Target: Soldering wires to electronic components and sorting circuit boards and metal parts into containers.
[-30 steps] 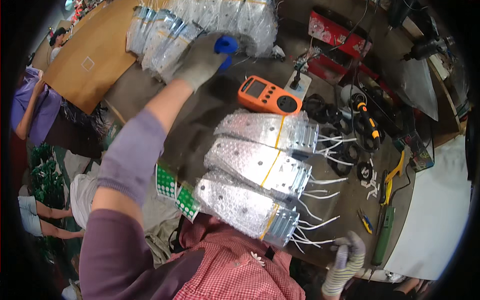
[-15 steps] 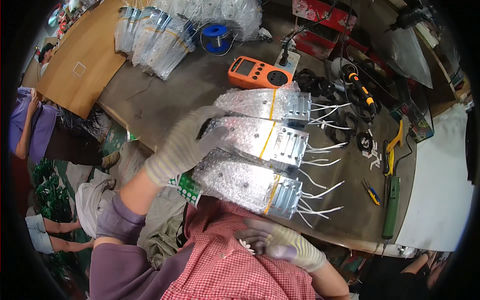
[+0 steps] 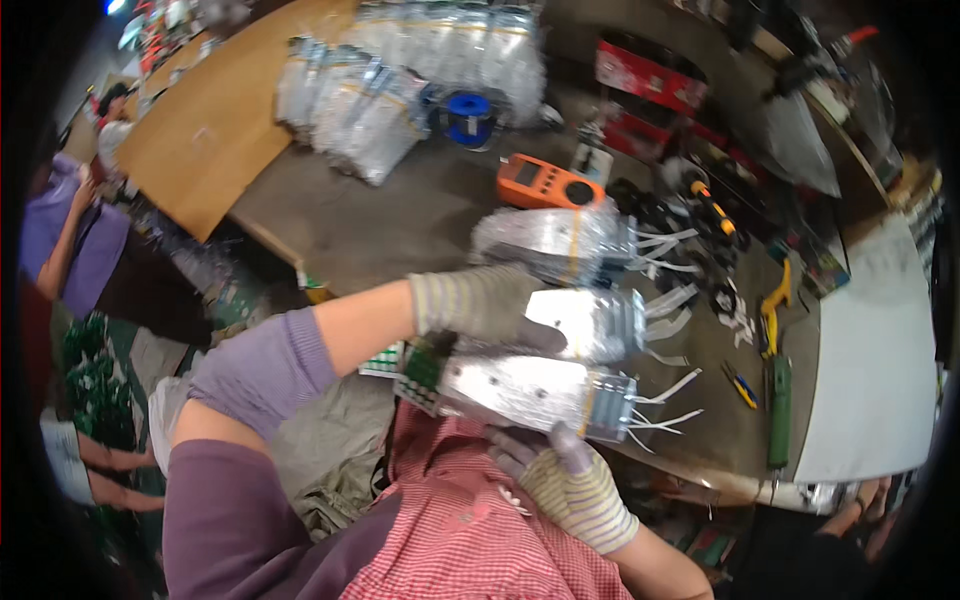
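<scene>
Three flat metal units in bubble wrap, each bound with a yellow band and trailing white wires, lie side by side: the far unit (image 3: 545, 240), the middle unit (image 3: 600, 322) and the near unit (image 3: 520, 390). My left hand (image 3: 485, 308), in a striped glove, is closed over the left part of the middle unit, its thumb along the near side; the far fingers are hidden. That unit's wires are blurred. My right hand (image 3: 575, 490), gloved too, is beside the near unit's front edge, thumb and fingers apart, holding nothing.
Many wrapped units (image 3: 370, 120) are stacked at the back left by a blue spool (image 3: 468, 120). An orange meter (image 3: 548, 182) stands behind the far unit. A green-handled tool (image 3: 778, 410), yellow-blue pliers (image 3: 741, 388) and a yellow-black tool (image 3: 712, 208) lie right. People are at left.
My left hand has moved right and closed over the middle unit. My right hand has risen to the near unit's edge. The view has shifted, so the bench appears lower and further right.
</scene>
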Motion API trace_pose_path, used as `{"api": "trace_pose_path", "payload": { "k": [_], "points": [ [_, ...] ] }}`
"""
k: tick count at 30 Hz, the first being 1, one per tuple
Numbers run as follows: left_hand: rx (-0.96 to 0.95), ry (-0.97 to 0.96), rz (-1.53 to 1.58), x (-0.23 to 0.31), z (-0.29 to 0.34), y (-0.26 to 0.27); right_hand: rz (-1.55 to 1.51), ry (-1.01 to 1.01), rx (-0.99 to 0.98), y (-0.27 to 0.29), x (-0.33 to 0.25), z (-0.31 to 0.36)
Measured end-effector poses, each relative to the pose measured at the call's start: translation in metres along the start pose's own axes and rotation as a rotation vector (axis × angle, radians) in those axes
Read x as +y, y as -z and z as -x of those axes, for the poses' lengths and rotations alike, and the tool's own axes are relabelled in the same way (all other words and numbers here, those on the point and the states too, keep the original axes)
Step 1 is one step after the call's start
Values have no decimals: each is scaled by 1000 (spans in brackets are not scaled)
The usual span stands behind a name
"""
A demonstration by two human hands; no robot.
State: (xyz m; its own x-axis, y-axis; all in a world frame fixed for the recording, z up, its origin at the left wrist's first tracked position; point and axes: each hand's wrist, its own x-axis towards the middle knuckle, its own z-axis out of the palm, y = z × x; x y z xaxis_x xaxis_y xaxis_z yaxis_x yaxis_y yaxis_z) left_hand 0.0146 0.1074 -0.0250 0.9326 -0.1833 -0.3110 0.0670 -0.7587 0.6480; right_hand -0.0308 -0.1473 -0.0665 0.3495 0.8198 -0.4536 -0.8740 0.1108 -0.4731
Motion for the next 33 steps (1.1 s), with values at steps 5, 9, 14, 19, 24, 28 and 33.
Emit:
{"api": "trace_pose_path", "payload": {
  "k": [5,9,14,19,24,28,33],
  "points": [
    [64,-75,173,7,20,-14,14,173,50,-16,10,1],
    [197,-26,276,1,51,-36,141,186,135,-18,12,10],
    [555,-38,615,-12,110,-60,442,158,212,-39,-1,10],
    [1072,-101,756,-35,165,-16,1390,331,-196,-89,-38,-73],
    [1150,133,508,-159,210,53,812,73,-356,-185,-12,-229],
    [1116,255,502,-236,227,106,584,-66,-334,-239,18,-334],
    [951,590,365,-293,237,136,740,-152,-90,-270,31,-387]
  ]
}}
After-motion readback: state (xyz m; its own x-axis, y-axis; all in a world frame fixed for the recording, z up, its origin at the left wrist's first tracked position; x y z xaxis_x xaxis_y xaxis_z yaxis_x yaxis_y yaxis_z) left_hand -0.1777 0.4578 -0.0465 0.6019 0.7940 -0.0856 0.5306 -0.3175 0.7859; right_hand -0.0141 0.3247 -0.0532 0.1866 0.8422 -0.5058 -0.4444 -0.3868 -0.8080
